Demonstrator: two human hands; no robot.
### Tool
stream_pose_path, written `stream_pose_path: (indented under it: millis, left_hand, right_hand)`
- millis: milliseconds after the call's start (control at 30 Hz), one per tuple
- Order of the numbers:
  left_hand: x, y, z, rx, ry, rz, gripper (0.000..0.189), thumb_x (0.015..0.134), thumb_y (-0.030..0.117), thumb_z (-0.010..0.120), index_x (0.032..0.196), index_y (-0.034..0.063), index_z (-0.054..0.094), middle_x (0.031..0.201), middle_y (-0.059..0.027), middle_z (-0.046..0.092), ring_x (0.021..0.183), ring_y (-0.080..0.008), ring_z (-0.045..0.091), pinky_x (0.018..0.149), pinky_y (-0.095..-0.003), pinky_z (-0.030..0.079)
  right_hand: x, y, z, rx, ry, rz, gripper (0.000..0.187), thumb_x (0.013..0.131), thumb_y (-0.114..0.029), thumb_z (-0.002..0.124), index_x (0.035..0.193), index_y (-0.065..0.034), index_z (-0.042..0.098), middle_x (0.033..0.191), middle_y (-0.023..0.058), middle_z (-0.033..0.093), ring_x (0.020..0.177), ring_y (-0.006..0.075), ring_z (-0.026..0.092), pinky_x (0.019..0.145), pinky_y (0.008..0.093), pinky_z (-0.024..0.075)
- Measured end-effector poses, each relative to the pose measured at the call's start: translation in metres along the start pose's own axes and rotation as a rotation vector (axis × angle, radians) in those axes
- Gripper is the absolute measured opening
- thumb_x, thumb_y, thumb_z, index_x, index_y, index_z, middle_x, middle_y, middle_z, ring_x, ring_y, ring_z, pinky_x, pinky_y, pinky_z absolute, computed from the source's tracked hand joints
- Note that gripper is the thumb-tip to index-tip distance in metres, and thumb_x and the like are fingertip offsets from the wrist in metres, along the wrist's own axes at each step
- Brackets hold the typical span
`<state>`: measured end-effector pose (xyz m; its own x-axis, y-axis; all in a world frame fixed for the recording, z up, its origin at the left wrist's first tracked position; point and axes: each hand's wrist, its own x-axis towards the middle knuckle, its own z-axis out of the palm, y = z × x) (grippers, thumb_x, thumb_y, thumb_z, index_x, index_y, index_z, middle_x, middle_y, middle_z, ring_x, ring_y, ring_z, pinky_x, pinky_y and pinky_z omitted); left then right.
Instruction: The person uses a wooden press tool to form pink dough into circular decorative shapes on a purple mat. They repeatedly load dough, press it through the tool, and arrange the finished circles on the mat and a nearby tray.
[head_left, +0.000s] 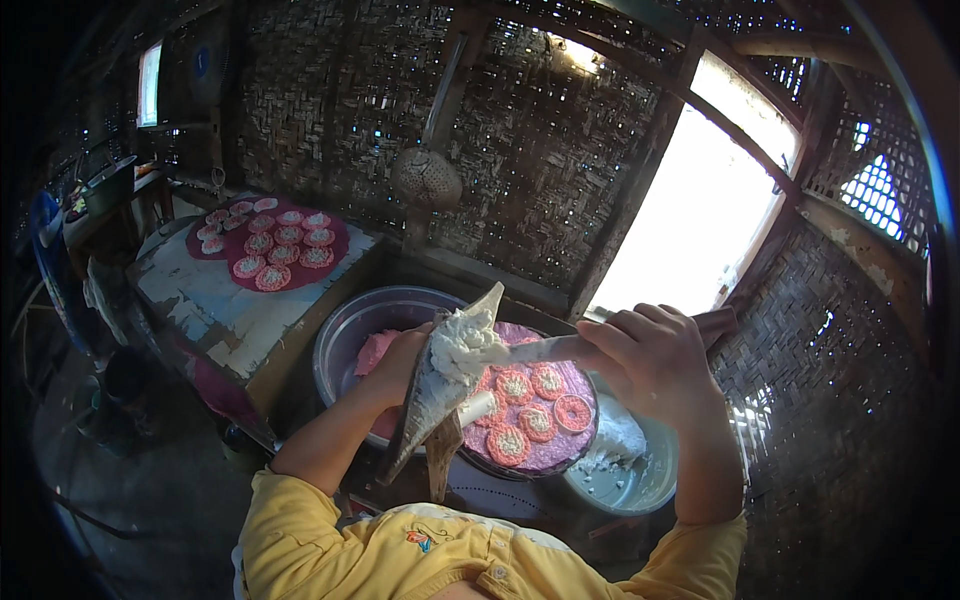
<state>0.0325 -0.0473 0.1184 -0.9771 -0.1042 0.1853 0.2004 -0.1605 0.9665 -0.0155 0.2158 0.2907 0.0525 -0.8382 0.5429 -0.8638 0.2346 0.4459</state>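
My left hand (401, 369) grips the edge of a tilted, worn wooden board (426, 405), its fingers partly hidden behind it. A lump of sticky white dough (466, 341) clings to the board's upper face. My right hand (649, 358) is closed around a wooden stick (551, 349), whose far end touches the dough. A short white tube (477, 407) and a wooden leg (444, 456) project from the board. Below is a round tray (577, 454) lined with a pink sheet. On it lie several pink rounds with white centres (509, 444), one with a thin ring (573, 413) around it.
Behind the left hand sits a large basin (337, 330) containing pink dough (373, 352). A pale green basin (660, 487) with white dough or flour (615, 435) stands right. More rounds (288, 255) lie on purple sheets on a worn table (202, 300). A perforated ladle (427, 178) hangs on the woven wall.
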Motion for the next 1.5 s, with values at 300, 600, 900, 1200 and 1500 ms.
stream_pose_path:
  millis: [300,600,900,1200,1500]
  left_hand:
    - [-0.015,0.011,0.018,0.612,0.087,0.226,0.051,0.064,0.022,0.076,0.109,0.0036,0.060,0.103,-0.0155,0.062,0.095,-0.0278,0.062,0.082,-0.0339,0.048]
    - [0.018,-0.007,0.020,0.473,-0.080,0.241,0.050,0.063,0.024,0.077,0.107,0.0048,0.062,0.103,-0.0137,0.063,0.095,-0.0261,0.062,0.082,-0.0343,0.048]
    - [0.113,-0.034,0.107,-0.381,-0.386,0.425,0.036,0.081,0.009,0.063,0.116,0.0028,0.053,0.107,-0.0043,0.059,0.097,-0.0124,0.058,0.083,-0.0266,0.049]
    - [0.115,-0.075,0.237,0.426,-0.223,0.586,0.032,0.076,0.018,0.064,0.104,0.0031,0.059,0.097,-0.0130,0.060,0.089,-0.0249,0.062,0.077,-0.0337,0.051]
    - [0.135,-0.089,0.264,0.519,-0.229,0.685,0.043,0.065,0.016,0.075,0.103,0.0029,0.060,0.094,-0.0105,0.061,0.085,-0.0233,0.063,0.073,-0.0317,0.051]
  right_hand:
    - [0.028,-0.038,0.015,-0.141,-0.142,-0.174,0.009,0.070,-0.017,0.061,0.072,-0.0103,0.055,0.064,0.0002,0.053,0.061,0.0147,0.056,0.053,0.0297,0.0434]
    - [-0.019,-0.037,0.006,-0.328,-0.052,-0.113,0.014,0.078,-0.022,0.064,0.090,-0.0132,0.064,0.070,-0.0044,0.052,0.066,0.0106,0.055,0.054,0.0281,0.0403]
    - [-0.127,-0.016,-0.010,0.234,0.404,0.816,0.019,0.075,-0.013,0.074,0.090,-0.0050,0.066,0.069,-0.0015,0.060,0.060,0.0066,0.053,0.055,0.0234,0.0413]
    - [-0.202,-0.030,0.009,0.396,0.429,1.263,0.020,0.075,-0.014,0.075,0.088,-0.0008,0.067,0.060,-0.0008,0.056,0.056,0.0019,0.045,0.051,0.0209,0.0381]
    - [-0.246,-0.024,-0.005,0.092,0.512,1.356,0.028,0.070,-0.015,0.079,0.091,-0.0013,0.066,0.074,0.0118,0.066,0.064,0.0161,0.064,0.059,0.0288,0.0488]
